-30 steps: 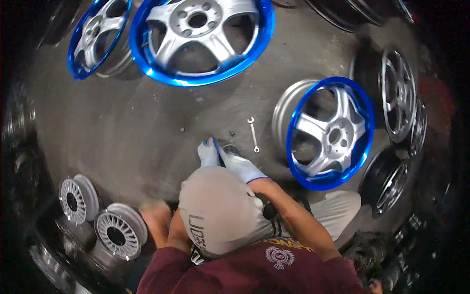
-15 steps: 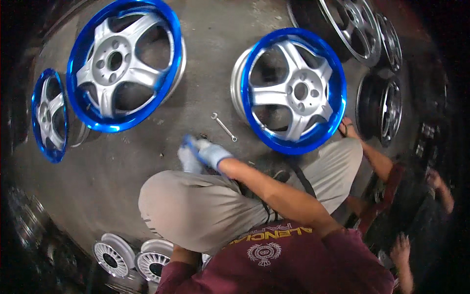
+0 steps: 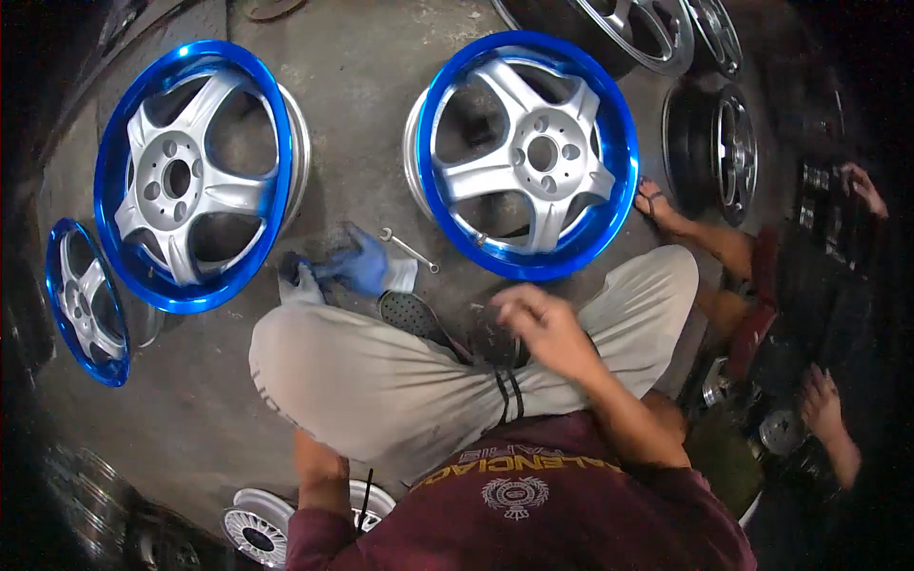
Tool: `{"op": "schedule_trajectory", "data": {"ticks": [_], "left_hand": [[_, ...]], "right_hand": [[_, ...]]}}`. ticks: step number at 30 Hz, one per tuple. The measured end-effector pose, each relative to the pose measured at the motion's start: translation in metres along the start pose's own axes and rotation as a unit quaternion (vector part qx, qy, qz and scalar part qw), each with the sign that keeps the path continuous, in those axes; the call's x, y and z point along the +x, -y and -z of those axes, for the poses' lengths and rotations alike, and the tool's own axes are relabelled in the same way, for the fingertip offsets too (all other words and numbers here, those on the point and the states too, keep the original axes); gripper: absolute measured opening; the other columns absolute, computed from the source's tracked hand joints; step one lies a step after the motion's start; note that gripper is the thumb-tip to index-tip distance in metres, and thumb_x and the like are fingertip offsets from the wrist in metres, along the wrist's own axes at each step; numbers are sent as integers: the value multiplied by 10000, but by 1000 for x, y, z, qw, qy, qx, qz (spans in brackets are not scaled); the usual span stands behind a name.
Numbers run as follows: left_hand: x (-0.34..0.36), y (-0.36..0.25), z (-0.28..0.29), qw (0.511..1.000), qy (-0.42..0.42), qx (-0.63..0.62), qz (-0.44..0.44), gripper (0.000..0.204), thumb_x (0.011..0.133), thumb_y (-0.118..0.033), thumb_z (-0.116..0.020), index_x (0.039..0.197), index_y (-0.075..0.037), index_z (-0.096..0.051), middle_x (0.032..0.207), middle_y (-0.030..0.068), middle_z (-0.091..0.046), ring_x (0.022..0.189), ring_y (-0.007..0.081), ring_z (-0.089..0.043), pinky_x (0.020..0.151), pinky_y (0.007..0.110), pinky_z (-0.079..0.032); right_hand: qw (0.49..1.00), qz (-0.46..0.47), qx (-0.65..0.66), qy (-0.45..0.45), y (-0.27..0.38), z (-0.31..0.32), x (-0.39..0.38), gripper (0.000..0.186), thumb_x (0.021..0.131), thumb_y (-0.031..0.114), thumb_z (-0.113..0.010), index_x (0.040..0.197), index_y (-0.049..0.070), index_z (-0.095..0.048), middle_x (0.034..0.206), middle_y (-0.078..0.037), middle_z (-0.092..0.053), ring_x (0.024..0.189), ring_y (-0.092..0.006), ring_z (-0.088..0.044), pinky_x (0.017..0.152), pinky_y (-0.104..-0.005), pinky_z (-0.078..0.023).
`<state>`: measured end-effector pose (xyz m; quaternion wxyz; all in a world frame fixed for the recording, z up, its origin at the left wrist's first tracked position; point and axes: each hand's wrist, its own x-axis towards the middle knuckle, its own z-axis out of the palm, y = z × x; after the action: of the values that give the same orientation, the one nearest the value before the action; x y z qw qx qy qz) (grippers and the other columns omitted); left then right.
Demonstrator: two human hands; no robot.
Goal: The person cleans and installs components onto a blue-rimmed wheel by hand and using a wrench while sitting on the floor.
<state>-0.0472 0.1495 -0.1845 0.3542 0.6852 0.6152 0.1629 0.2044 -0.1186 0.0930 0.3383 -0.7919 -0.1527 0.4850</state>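
My left hand [image 3: 299, 278], in a pale work glove with dark blue fingers, sits just beyond my knee, its forearm partly hidden by my thigh. It appears to pinch the fingers of a blue work glove [image 3: 365, 265], whose white cuff points right. My bare right hand [image 3: 545, 325] hovers above my lap, fingers loosely bent, nothing visible in it. A combination spanner [image 3: 411, 251] lies on the floor beside the blue glove. Two silver five-spoke wheel rims with shiny blue lips, the left rim [image 3: 240, 195] and right rim [image 3: 490, 173], face me beyond my hands.
Another blue-lipped rim [image 3: 92, 285] stands far left. Dark and silver rims [image 3: 735, 157] line the right. Fine-spoked rims [image 3: 257, 523] are at lower left. A dotted slipper [image 3: 416, 316] shows between my knees. Another person's foot [image 3: 655, 202] and hand [image 3: 824, 400] are at right.
My right hand has come out of its glove and drawn back right toward my lap. The blue glove stays by my left hand. The view has shifted, showing the rims further left.
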Motion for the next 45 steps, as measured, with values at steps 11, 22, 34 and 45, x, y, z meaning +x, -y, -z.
{"op": "schedule_trajectory", "data": {"ticks": [11,22,34,45], "left_hand": [[-12,-288,212,976,201,-40,-78,289,1046,-283,-534,925,-45,-645,714,38,-599,621,158,-565,579,321,-441],[-148,-260,-28,705,265,-456,474,118,960,-281,-537,1011,-181,-573,904,7,-588,813,185,-560,779,383,-445],[-170,-235,-101,621,273,-546,492,206,999,-353,-522,1034,-229,-681,1015,11,-706,956,202,-633,868,373,-468],[-159,-221,-110,598,314,-546,496,220,995,-252,-490,946,-158,-682,920,38,-728,845,187,-686,749,343,-537]], "right_hand": [[971,31,-224,-74,-18,33,116,302,972,243,-571,1083,-12,-691,1037,-284,-681,1016,-466,-646,898,-501,-501],[981,-49,-186,7,-36,27,151,386,913,352,-662,1050,-2,-736,1047,-288,-699,1017,-413,-679,909,-464,-513],[981,-130,-126,71,-28,25,162,388,946,291,-654,734,-33,-641,586,-112,-567,404,-216,-483,406,-386,-373],[952,-194,-109,210,-13,36,184,252,944,124,-620,742,-25,-636,603,-89,-549,433,-179,-484,379,-317,-346]]}}
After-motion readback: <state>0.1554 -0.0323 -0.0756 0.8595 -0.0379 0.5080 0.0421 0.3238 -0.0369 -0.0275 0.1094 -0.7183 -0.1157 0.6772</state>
